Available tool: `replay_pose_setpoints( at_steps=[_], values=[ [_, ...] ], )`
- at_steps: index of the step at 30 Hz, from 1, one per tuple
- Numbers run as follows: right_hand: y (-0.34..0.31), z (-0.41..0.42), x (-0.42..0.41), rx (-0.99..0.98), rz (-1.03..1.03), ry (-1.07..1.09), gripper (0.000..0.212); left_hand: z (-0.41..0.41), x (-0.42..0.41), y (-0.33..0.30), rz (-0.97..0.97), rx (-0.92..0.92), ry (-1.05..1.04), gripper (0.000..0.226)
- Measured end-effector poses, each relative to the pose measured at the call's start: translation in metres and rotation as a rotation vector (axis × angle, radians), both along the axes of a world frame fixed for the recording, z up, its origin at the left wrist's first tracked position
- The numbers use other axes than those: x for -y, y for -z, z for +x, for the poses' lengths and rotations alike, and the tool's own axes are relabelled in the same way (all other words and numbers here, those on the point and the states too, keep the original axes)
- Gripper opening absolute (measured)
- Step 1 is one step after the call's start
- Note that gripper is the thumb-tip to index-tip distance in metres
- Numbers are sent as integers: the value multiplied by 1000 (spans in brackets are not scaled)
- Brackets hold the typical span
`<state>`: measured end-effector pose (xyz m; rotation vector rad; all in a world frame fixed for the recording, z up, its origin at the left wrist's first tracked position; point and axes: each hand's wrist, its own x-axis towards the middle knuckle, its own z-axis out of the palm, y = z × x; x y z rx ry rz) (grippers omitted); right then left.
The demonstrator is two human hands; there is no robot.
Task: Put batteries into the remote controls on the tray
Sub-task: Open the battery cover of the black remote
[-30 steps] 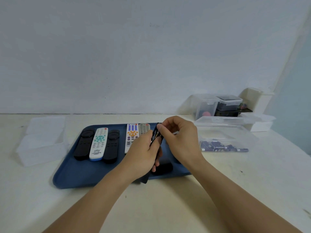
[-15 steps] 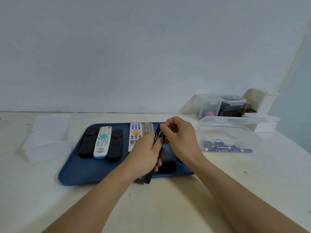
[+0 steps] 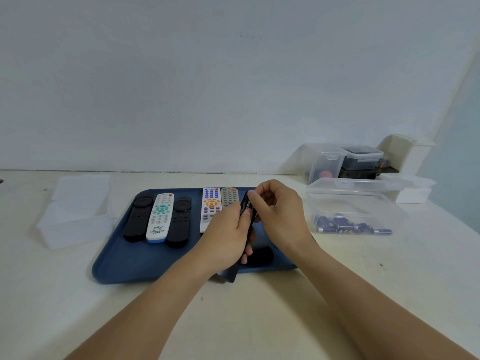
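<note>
A blue tray (image 3: pixel 135 263) lies on the table with several remotes in a row: a black one (image 3: pixel 137 216), a white one with teal buttons (image 3: pixel 159 216), another black one (image 3: pixel 180 220), a white one with orange buttons (image 3: pixel 210 207) and a grey one (image 3: pixel 229 197). My left hand (image 3: pixel 228 235) grips a black remote (image 3: pixel 245 209) tilted on edge above the tray's right part. My right hand (image 3: pixel 279 214) pinches at that remote's upper end, where a battery seems to sit. A black piece (image 3: pixel 259 255) lies on the tray under my hands. Dark batteries (image 3: pixel 345 226) lie in a clear box (image 3: pixel 389 203) to the right.
Clear lidded boxes (image 3: pixel 78 216) stand left of the tray. More plastic containers (image 3: pixel 345 162) and a white box (image 3: pixel 407 149) sit at the back right by the wall. The wall runs along the table's far edge.
My hands stay together on the black remote; my right fingers have shifted slightly at its top end. The view has drifted a little to the left.
</note>
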<state>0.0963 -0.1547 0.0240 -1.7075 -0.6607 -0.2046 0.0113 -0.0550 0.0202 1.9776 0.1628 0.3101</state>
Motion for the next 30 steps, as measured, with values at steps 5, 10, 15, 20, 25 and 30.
replay_pose_setpoints(
  at_steps=[5, 10, 15, 20, 25, 30],
  values=[
    [0, -2, -2, -18, 47, 2, 15, 2, 0, -1, 62, 11, -28, 25],
    [-1, -1, -1, -15, 33, -11, 22, 1, 1, -1, 27, -10, -15, 24],
    [-2, -2, -3, -9, 28, -8, 21, 0, -2, -3, 7, -37, -7, 24],
    [-5, -4, -4, -96, 126, 9, 15, 5, -2, -3, -19, -45, -38, 26],
    [-19, 16, 10, -909, 734, -265, 17, 8, -5, -10, -534, -116, -24, 39],
    [-29, 20, 21, -1033, 606, -358, 17, 1, -14, -19, -778, -190, 66, 57]
  ],
)
